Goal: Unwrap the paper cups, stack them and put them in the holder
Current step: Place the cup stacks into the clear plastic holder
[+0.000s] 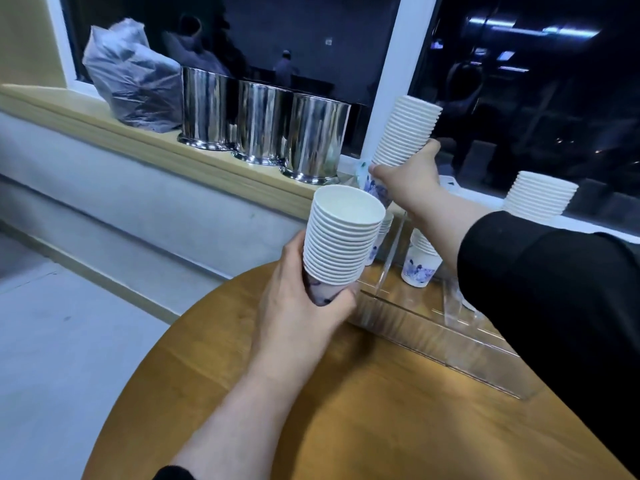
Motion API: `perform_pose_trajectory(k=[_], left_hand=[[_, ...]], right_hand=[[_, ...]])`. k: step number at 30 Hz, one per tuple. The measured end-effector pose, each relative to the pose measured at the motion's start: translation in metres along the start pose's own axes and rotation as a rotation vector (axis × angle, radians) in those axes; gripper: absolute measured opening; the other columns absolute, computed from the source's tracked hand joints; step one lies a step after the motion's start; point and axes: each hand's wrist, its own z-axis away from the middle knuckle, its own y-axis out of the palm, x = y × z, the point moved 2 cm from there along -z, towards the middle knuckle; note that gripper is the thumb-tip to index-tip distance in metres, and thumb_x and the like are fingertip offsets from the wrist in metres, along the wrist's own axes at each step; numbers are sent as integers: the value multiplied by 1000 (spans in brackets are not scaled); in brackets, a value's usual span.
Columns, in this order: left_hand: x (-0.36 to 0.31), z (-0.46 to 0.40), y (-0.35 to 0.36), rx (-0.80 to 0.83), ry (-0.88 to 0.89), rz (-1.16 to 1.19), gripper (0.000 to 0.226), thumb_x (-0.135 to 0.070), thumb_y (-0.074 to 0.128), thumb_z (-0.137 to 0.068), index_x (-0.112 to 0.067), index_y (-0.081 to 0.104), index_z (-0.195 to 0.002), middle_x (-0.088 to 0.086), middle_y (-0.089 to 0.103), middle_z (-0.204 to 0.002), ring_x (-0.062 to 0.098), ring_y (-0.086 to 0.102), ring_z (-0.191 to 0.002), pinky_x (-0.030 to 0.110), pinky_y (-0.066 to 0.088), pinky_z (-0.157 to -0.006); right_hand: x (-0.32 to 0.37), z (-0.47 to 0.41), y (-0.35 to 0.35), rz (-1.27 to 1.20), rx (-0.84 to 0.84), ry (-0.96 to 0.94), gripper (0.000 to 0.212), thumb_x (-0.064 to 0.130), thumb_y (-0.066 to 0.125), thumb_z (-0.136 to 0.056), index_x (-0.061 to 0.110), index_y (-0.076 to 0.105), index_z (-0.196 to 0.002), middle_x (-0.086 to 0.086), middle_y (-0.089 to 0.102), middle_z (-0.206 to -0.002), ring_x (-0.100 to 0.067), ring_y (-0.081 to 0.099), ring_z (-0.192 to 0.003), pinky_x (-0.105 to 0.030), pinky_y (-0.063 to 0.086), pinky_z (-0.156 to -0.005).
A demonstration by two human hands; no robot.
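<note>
My left hand [304,299] grips the bottom of a stack of white paper cups [341,237] with blue print, held upright over the round wooden table [346,410]. My right hand [407,178] reaches farther out and holds a taller stack of cups [403,133] near its base, tilted slightly right, above the clear acrylic holder [433,327]. Inside the holder stand a short stack of cups [420,261] and another one [379,244] partly hidden behind the left-hand stack. A further stack [538,195] rises behind my right forearm.
Three shiny steel canisters [259,126] and a crumpled plastic bag [131,81] sit on the wooden window ledge [104,119]. A dark window with a white frame [391,74] is behind. Grey floor lies to the left of the table.
</note>
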Motion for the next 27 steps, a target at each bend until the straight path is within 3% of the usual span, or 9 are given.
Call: perform_pose_trajectory(k=[7, 11, 17, 20, 22, 25, 27], left_hand=[[2, -3, 0, 6, -1, 7, 82, -48, 79, -66, -49, 39, -137, -23, 62, -123, 2, 59, -114, 38, 53, -95], [4, -4, 0, 7, -3, 3, 81, -51, 77, -65, -48, 40, -137, -21, 63, -123, 4, 60, -114, 41, 53, -94], [4, -5, -2, 26, -27, 10, 79, -48, 78, -66, -47, 41, -135, -22, 63, -123, 2, 61, -113, 41, 53, -94], [4, -5, -3, 22, -42, 8, 78, -43, 82, -68, -49, 41, -134, -24, 63, -123, 0, 61, -112, 39, 54, -94], [3, -5, -3, 20, -50, 4, 78, -41, 83, -68, -49, 41, -134, -23, 63, -122, 0, 61, -112, 39, 54, -95], [1, -5, -4, 17, -56, -1, 79, -39, 84, -69, -45, 44, -137, -20, 65, -121, 3, 63, -110, 42, 54, -93], [-3, -5, -4, 24, -57, -5, 78, -38, 84, -70, -42, 46, -138, -18, 67, -119, 4, 64, -108, 43, 55, -92]], right_hand=[[-18, -11, 23, 143, 23, 86, 78, 26, 81, -75, 14, 26, -129, -7, 56, -116, -30, 60, -103, -49, 51, -95], [-21, -7, 27, 215, 39, 93, 97, 33, 83, -74, 15, 18, -143, -13, 54, -131, -35, 56, -115, -50, 48, -100], [-16, 2, 17, 318, 82, 75, 113, 41, 75, -83, 15, -7, -156, -12, 42, -151, -34, 49, -131, -44, 42, -107], [-1, 26, 2, 188, -37, -56, 83, 41, 60, -95, 15, 11, -157, -6, 40, -154, -26, 44, -137, -38, 38, -110], [11, 58, -10, -38, -60, -175, 55, 41, 49, -101, 17, 36, -148, 0, 55, -138, -10, 55, -124, -27, 43, -104], [17, 117, -19, -355, 198, -168, 33, 49, 41, -101, 25, 59, -117, 4, 69, -110, -4, 67, -97, -26, 54, -90], [16, 150, -25, -379, 372, -183, 44, 58, 43, -95, 27, 57, -123, 8, 67, -119, -5, 64, -111, -36, 52, -100]])
